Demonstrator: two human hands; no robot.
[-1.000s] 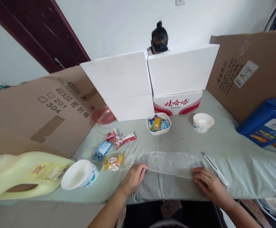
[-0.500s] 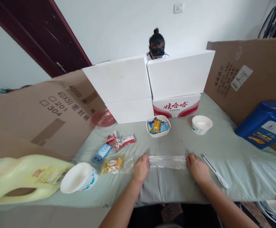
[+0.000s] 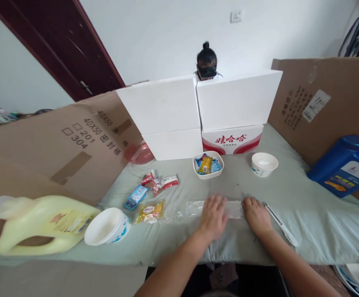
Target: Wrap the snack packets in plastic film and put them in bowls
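Observation:
A clear plastic bag [image 3: 194, 208] lies flattened on the green cloth in front of me. My left hand [image 3: 213, 215] rests across its middle, palm down with fingers stretched out, slightly blurred. At the bag's right end, my right hand [image 3: 256, 214] keeps its bent fingers on the edge; the thumb is hard to see. Just right of that hand lies a slim white tool, seemingly a utility knife [image 3: 281, 225]. Left of the bag sits a yellow snack packet [image 3: 150, 211] in clear wrapping. Beyond it are a blue packet [image 3: 135, 197] and several red-and-clear packets [image 3: 170, 181].
A square white bowl [image 3: 208, 176] holds snack packets. A paper bowl [image 3: 264, 165] stands right, stacked paper bowls [image 3: 105, 227] left. A yellow jug [image 3: 46, 222] and a blue bottle [image 3: 343, 165] flank the table. White boxes [image 3: 173, 107] stand behind; a person [image 3: 206, 62] is beyond them.
My left hand has let go of the bag's left end and moved right onto its middle, opening flat. The bag lies flatter. My right hand stays at its right end.

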